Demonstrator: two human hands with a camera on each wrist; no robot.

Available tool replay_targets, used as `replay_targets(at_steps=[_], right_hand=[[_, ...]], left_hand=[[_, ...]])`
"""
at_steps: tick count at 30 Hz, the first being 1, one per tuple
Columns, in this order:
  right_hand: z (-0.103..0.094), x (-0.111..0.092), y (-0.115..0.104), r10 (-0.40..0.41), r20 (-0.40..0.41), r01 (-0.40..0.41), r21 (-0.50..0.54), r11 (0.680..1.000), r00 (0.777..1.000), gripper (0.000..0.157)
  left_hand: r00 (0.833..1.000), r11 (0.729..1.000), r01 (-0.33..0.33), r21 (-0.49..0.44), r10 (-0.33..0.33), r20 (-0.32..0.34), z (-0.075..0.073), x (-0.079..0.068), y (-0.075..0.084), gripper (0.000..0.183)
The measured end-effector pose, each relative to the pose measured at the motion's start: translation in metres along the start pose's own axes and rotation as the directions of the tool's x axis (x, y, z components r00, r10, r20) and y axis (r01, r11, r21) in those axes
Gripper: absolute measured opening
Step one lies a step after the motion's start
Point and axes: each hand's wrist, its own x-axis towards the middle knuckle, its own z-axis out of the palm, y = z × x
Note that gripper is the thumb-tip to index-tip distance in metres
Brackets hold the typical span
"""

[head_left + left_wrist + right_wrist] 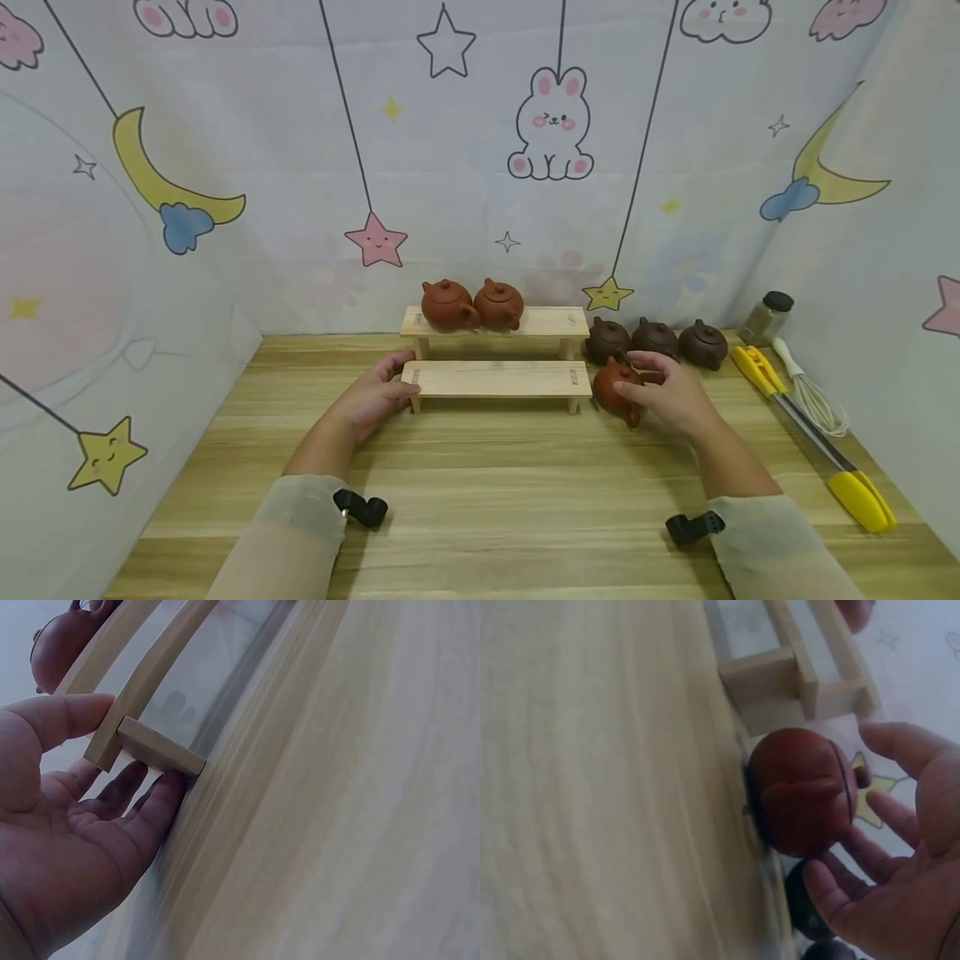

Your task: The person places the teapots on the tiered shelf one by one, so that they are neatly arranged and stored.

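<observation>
At the left end of the lower wooden stand (495,379), my left hand (372,396) has its thumb on the top board (112,742) and its other fingers at the leg (161,746). My right hand (667,390) reaches around a reddish-brown clay teapot (617,390) that sits on the table beside the stand's right end. In the right wrist view the fingers are spread beside this teapot (799,795), the thumb standing apart from it. Two similar teapots, one (447,305) left of the other (499,305), stand on the raised back stand (555,321).
Three dark brown teapots (655,340) line up behind the right hand. Farther right are a black-lidded jar (767,318), a whisk (819,400) and yellow-tipped tongs (810,433) on the wooden table (510,500). A printed curtain (465,167) hangs behind.
</observation>
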Motion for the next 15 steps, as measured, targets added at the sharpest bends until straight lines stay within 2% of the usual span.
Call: replay_targets(at_steps=[7,15], right_hand=[[0.0079,0.0028,0.0053,0.004,0.037,-0.002,-0.034,0.999,0.999,0.083],[0.0108,0.0023,0.0060,-0.015,0.044,0.018,-0.063,0.998,0.999,0.085]], left_hand=[[1.000,1.000,0.000,-0.006,0.000,0.002,0.0006,-0.0016,-0.0004,0.079],[1.000,1.000,0.009,-0.007,-0.009,-0.004,-0.0012,0.0002,-0.0015,0.079]])
